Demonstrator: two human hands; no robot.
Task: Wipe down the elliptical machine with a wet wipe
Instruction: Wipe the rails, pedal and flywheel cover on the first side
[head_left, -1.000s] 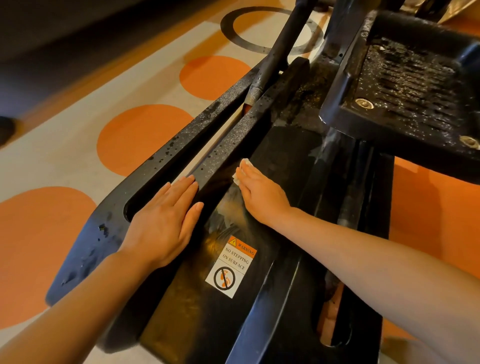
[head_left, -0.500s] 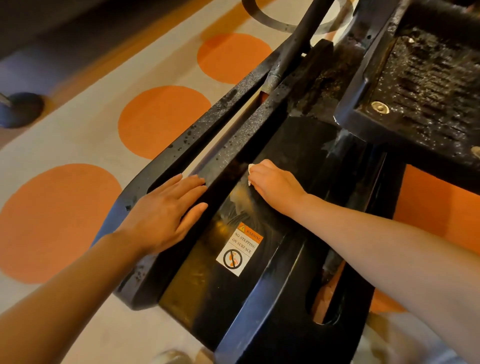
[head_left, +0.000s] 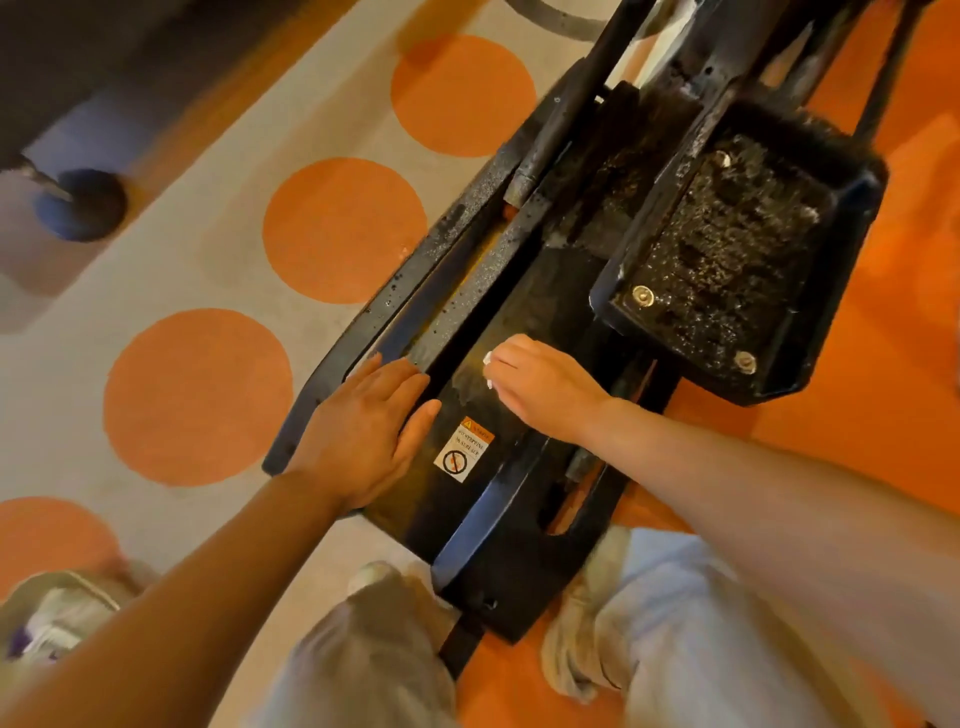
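Note:
The black elliptical machine's rear base (head_left: 498, 519) lies low on the floor, with a warning sticker (head_left: 464, 450) on its sloped cover. My right hand (head_left: 545, 387) presses a white wet wipe (head_left: 488, 364) flat onto the cover just above the sticker; only a small edge of the wipe shows past my fingers. My left hand (head_left: 363, 431) rests flat, fingers straight, on the left rail (head_left: 415, 291) of the base. A wet, ribbed foot pedal (head_left: 737, 254) hangs above the base to the right.
The floor is beige with big orange circles (head_left: 343, 231) on the left and solid orange on the right. A dark round foot of other equipment (head_left: 83, 205) stands far left. My knees in light trousers (head_left: 675, 623) are at the bottom, and a shoe (head_left: 57, 613) at the lower left.
The view has tilted down and pulled back, bringing my knees into sight. My right hand has slid the wipe slightly down the cover toward the sticker. My left hand stays on the rail.

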